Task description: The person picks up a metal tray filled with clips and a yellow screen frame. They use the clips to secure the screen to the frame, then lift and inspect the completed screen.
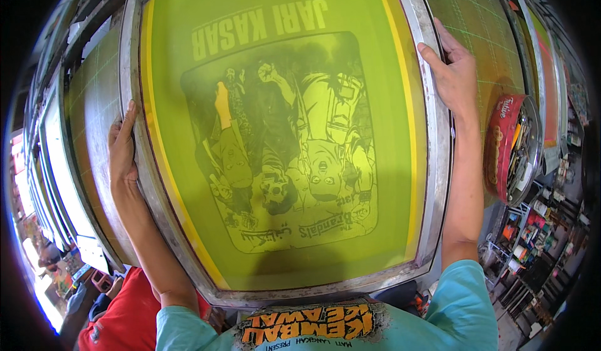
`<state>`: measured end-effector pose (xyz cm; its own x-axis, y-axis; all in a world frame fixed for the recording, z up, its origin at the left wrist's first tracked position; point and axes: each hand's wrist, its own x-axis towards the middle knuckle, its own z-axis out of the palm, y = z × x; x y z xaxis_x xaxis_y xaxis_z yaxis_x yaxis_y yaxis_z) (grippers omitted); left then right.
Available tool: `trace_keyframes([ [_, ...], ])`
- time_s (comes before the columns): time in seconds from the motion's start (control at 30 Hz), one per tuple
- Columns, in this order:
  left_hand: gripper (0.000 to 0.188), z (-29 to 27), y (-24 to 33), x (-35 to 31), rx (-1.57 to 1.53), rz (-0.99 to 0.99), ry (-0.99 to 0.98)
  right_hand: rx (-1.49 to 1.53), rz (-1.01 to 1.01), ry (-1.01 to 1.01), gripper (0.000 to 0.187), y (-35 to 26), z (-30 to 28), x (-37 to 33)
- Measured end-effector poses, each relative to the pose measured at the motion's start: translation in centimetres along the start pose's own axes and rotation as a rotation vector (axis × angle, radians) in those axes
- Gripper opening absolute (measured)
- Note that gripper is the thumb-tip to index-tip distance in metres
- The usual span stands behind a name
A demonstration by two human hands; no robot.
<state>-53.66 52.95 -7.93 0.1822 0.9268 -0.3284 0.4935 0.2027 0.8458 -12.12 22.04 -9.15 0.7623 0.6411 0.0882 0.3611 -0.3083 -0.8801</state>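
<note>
A large screen-printing frame (432, 182) with a grey metal rim fills the middle of the head view. Yellow-green mesh (275, 13) is stretched across it, bearing an upside-down stencil of cartoon figures (294, 151) and lettering. My left hand (123, 147) grips the frame's left side, thumb on the rim's upper face and fingers partly hidden behind it. My right hand (452, 69) holds the right side higher up, with its thumb on the rim and fingers around the outer edge. Whatever lies under the frame is mostly hidden.
A red round tin (506, 144) holding pens and tools stands right of my right forearm. Cutting-mat-like boards with green grid lines (476, 13) lie behind the frame. More frames (59, 163) lean at far left. Shelves with jars (532, 244) are at lower right; red cloth (125, 313) is at lower left.
</note>
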Motion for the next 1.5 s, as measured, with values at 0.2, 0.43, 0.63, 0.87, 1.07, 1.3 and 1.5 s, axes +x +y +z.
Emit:
trace_keyframes([
  [0.2, 0.071, 0.1, 0.5, -0.1, 0.022, -0.049, 0.006, 0.019, -0.026, 0.001, 0.063, 0.6, 0.0, 0.1],
  [0.43, 0.069, -0.5, 0.3, 0.4, -0.012, -0.046, -0.068, -0.049, -0.034, 0.022, 0.062, 0.5, 0.1, 0.1],
  [0.63, 0.067, -0.2, 0.2, 0.4, 0.0, -0.024, 0.003, -0.017, -0.028, 0.029, 0.061, 0.6, 0.2, 0.2],
  [0.87, 0.068, -0.2, 0.6, 0.0, -0.043, -0.052, -0.053, -0.048, -0.036, 0.035, 0.061, 0.4, 0.2, 0.2],
  [1.07, 0.075, -0.1, 0.9, -0.2, 0.039, -0.037, -0.027, -0.045, -0.026, 0.027, 0.062, 0.5, 0.1, 0.3],
  [1.3, 0.076, -0.1, 0.6, -0.3, 0.05, 0.003, -0.012, -0.027, 0.029, 0.016, 0.062, 0.0, 0.1, 0.3],
  [1.5, 0.075, 0.1, 0.9, -0.2, 0.017, -0.056, -0.032, -0.05, 0.016, 0.011, 0.064, 0.7, -0.1, 0.5],
])
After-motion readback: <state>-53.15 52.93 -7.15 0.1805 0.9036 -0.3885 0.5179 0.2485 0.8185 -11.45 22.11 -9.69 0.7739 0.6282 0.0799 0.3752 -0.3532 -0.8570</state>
